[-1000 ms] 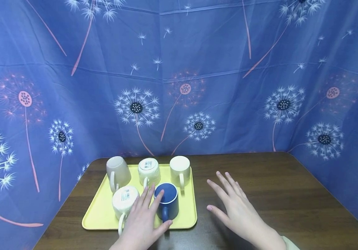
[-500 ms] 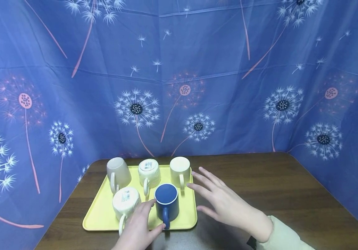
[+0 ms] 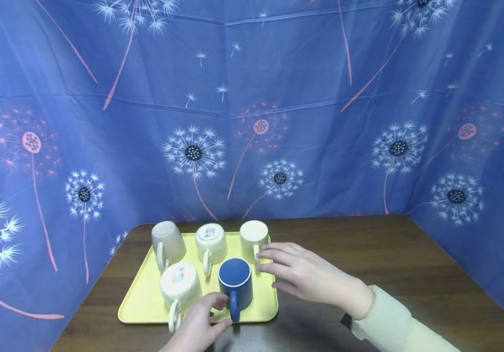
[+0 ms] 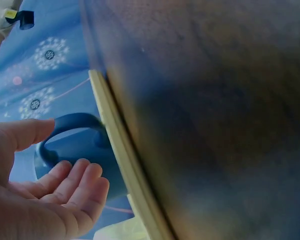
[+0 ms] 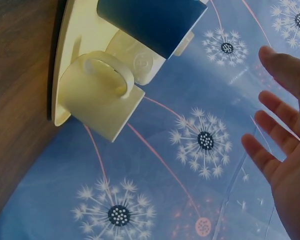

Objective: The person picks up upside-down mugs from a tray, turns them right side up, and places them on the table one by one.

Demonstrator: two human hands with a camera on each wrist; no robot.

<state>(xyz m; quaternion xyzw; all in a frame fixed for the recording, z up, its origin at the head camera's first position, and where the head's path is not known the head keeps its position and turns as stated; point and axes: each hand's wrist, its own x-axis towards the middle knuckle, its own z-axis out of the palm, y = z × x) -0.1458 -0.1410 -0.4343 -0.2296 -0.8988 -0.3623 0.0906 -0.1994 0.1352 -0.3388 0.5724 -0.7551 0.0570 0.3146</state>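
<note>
The left hand (image 3: 201,318) has dropped from beside the rim of the blue mug (image 3: 244,288) to its handle (image 3: 233,307) within the last half second. Its thumb and loosely bent fingers stand about the handle without closing round it; whether the thumb (image 4: 35,133) touches is hard to tell from the left wrist view. That lower place seems to suit a hold by the handle better. The mug sits just right of this hand, near the front edge of the yellow tray (image 3: 146,304). Just beyond the hand to its left is an upturned white mug (image 3: 181,286). Farther right, the right hand (image 3: 306,271) has swung inward, fingers spread and holding nothing, near the cream mug (image 3: 251,242). Farthest from the left hand stand a grey mug (image 3: 171,244) and a small white cup (image 3: 213,247).
</note>
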